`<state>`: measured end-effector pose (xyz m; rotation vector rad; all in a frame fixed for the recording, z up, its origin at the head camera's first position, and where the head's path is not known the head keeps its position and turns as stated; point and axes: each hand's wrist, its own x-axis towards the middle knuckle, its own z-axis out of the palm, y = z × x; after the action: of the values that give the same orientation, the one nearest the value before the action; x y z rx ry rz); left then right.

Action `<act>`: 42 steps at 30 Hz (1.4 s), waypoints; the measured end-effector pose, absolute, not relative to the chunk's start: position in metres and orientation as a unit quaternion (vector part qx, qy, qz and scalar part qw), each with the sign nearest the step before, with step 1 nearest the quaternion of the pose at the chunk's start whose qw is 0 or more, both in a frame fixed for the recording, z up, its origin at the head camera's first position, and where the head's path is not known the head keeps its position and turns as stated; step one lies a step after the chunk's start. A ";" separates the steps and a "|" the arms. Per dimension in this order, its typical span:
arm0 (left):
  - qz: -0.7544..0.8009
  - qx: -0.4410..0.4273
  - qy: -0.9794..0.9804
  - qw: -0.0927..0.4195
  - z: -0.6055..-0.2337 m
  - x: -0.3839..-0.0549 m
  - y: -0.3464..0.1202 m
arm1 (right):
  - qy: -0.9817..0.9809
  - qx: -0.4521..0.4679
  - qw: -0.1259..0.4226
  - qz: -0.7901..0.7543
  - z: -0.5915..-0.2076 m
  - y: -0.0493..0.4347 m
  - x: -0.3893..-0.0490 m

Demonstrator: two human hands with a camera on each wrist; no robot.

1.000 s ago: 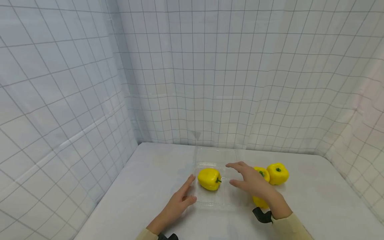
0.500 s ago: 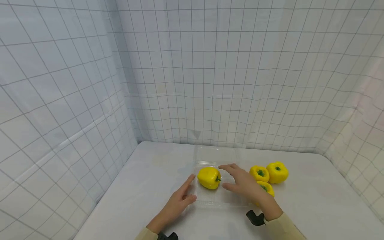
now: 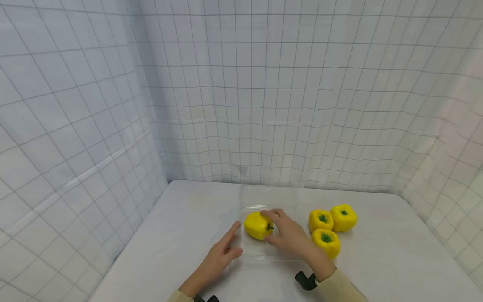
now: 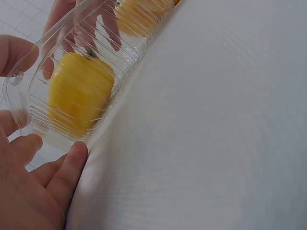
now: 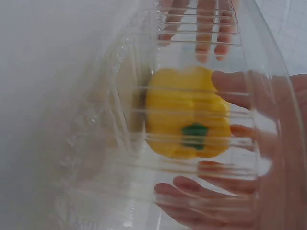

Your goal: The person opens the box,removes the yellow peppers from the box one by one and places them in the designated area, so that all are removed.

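A yellow bell pepper (image 3: 257,226) with a green stem lies on its side in a clear plastic clamshell box (image 3: 256,254), whose lid is folded back. My right hand (image 3: 288,235) reaches over the box's right side, fingers spread about the pepper's stem end. In the right wrist view the thumb (image 5: 229,86) overlaps the pepper's side, while the lower fingers lie apart from it. At the box's left wall rests my left hand (image 3: 216,256), thumb and fingers spread along the edge. Through the ribbed plastic the pepper (image 4: 79,93) shows in the left wrist view.
Three more yellow bell peppers stand clustered right of the box: a front one (image 3: 326,243), a middle one (image 3: 320,220) and a rear one (image 3: 344,217). White gridded curtains (image 3: 260,105) enclose the white table (image 3: 196,209) at the back and both sides.
My right hand has moved left from beside the loose peppers to the pepper in the box, uncovering the front loose pepper. My left hand and the box keep their places.
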<state>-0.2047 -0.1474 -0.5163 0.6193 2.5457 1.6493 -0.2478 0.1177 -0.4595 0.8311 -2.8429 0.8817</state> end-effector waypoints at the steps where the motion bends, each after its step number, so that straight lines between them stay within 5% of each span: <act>1: 0.534 0.201 0.820 0.024 -0.516 -0.205 -0.148 | -0.917 0.269 0.026 0.293 -0.461 0.117 -0.248; 42: 0.541 0.196 0.818 0.020 -0.520 -0.208 -0.147 | -0.929 0.211 0.038 0.303 -0.471 0.106 -0.250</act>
<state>-0.2082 -0.1469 -0.5196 0.6081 2.5378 1.6776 -0.2496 0.1065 -0.4708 0.6474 -2.8480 0.9295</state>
